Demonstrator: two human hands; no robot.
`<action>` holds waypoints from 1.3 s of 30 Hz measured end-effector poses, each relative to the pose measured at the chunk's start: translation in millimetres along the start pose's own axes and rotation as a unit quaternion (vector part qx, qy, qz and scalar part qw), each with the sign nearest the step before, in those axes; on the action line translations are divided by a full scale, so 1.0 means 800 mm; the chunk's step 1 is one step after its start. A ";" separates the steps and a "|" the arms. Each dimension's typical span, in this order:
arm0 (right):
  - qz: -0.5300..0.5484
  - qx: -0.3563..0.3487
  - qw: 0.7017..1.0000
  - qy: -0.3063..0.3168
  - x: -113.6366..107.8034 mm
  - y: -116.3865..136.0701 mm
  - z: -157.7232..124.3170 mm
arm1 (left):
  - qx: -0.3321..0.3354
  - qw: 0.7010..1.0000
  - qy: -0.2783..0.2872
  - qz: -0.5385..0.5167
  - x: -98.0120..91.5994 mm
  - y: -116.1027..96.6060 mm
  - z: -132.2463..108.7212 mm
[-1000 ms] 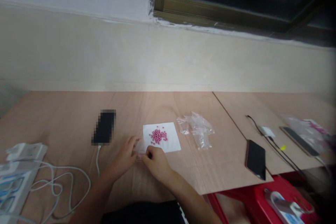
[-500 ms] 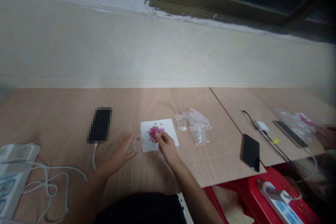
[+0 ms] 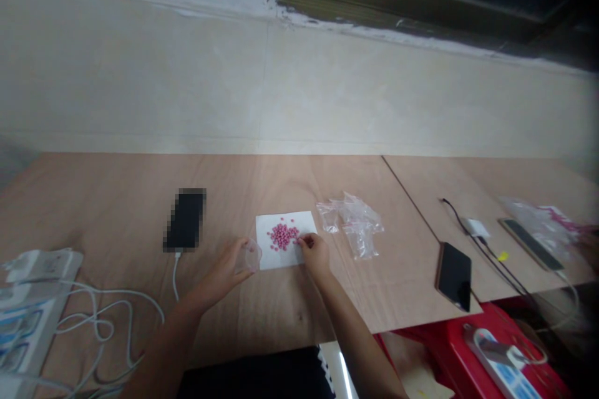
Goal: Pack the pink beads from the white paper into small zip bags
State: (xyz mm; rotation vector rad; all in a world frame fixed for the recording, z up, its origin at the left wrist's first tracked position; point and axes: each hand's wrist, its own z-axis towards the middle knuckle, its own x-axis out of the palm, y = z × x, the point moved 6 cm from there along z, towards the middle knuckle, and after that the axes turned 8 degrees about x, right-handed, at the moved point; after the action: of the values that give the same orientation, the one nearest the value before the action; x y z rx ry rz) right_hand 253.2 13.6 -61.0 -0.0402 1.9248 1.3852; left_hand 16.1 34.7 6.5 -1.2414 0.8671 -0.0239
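Observation:
On a white sheet of paper (image 3: 267, 260) lies a loose heap of small pink beads (image 3: 283, 236), with several strays around it. My left hand (image 3: 234, 267) is beside the paper's left edge, fingers curled round a small clear plastic bag (image 3: 251, 255) whose mouth is spread towards the beads. Over the right part of the paper, my right hand (image 3: 314, 254) has thumb and fingers pinched together at the rim of the heap. Whatever is between those fingertips is too small to make out.
Several clear zip bags (image 3: 358, 224) lie right of the paper. A black phone (image 3: 185, 219) on a white cable is to the left, near a power strip (image 3: 32, 318). Farther right are another phone (image 3: 455, 275), cables and a red stool (image 3: 449, 336).
My right hand has shifted right, from over the beads to the heap's right edge, uncovering more of them. My left hand still holds the bag near the paper. The view has shifted slightly.

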 end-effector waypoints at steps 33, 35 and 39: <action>-0.008 -0.020 0.999 -0.028 -0.002 0.010 -0.029 | -0.021 0.999 -0.012 0.039 0.021 0.005 0.015; -0.005 -0.018 0.999 -0.035 -0.008 0.013 -0.026 | -0.023 0.999 -0.016 0.039 0.021 0.007 0.015; 0.033 -0.032 0.998 -0.034 -0.017 0.039 -0.035 | -0.018 0.998 -0.017 0.053 0.022 0.004 0.021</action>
State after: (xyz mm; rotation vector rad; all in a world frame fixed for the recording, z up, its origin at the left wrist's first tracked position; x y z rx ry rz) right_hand 234.4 -2.0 -24.5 0.0408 1.8399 1.4736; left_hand 36.5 41.7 -4.8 -1.2252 0.9065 0.0985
